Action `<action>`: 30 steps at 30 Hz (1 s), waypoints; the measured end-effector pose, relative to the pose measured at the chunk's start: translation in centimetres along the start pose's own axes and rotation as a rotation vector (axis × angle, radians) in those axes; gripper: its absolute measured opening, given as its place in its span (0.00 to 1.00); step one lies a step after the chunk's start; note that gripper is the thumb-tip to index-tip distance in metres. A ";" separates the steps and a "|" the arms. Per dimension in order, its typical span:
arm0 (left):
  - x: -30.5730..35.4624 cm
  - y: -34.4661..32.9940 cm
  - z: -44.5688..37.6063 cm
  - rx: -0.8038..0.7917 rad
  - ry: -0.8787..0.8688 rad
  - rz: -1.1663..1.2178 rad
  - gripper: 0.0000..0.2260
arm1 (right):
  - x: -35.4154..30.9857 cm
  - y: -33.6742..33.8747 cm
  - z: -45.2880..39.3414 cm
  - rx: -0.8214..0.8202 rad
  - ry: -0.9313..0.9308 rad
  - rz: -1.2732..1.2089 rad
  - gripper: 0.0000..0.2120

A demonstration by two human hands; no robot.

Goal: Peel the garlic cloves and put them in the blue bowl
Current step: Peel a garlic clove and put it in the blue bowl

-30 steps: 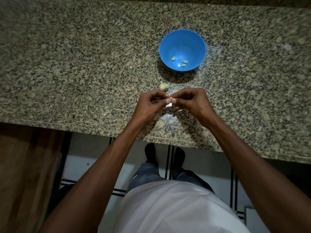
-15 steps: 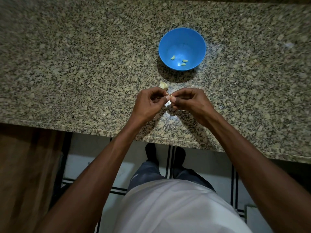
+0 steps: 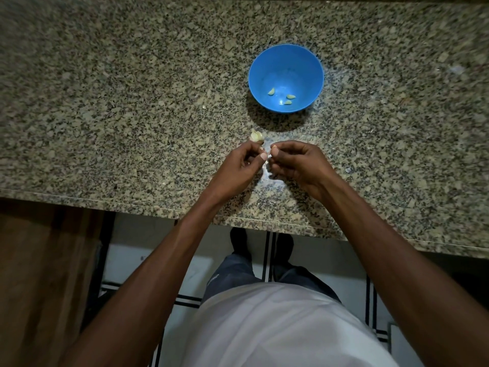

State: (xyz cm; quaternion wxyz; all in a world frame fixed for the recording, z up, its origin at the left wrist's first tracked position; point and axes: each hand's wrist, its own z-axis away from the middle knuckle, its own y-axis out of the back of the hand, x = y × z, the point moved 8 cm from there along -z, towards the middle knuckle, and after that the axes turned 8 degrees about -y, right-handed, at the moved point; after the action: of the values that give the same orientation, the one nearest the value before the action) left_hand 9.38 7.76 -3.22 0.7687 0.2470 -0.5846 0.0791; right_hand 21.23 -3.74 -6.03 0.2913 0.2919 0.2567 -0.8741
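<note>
Between my two hands and the blue bowl lies a short stretch of bare surface, so the way straight ahead to its rim is open. The garlic piece sits just beyond my left hand, a little left of that line and near the bowl's shadow. My right hand has bare stone ahead and to its right. The wide left side holds only a small scrap.

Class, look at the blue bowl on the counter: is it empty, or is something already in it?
Not empty. The blue bowl stands upright on the counter, with three peeled garlic cloves on its bottom.
</note>
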 end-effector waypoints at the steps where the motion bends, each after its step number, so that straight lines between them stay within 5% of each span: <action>1: -0.4 0.4 0.1 0.058 0.011 0.002 0.06 | 0.1 0.3 -0.1 0.016 -0.009 0.001 0.10; 13: -1.6 2.2 -0.4 0.351 -0.028 -0.378 0.09 | -2.3 1.8 0.7 0.139 0.174 0.453 0.07; 26: -2.2 1.5 -0.4 0.271 -0.017 -0.515 0.11 | -3.8 -2.7 1.1 0.353 0.625 1.567 0.07; 30: -2.6 1.7 -0.7 0.254 0.017 -0.484 0.12 | -4.3 -4.3 1.8 0.325 0.685 1.647 0.15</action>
State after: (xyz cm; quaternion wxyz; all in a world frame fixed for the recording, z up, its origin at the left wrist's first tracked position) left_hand 8.51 10.03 -5.31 0.7329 0.4734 -0.4875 -0.0322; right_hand 20.57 -0.27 -0.78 0.6871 0.6648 -0.0874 -0.2799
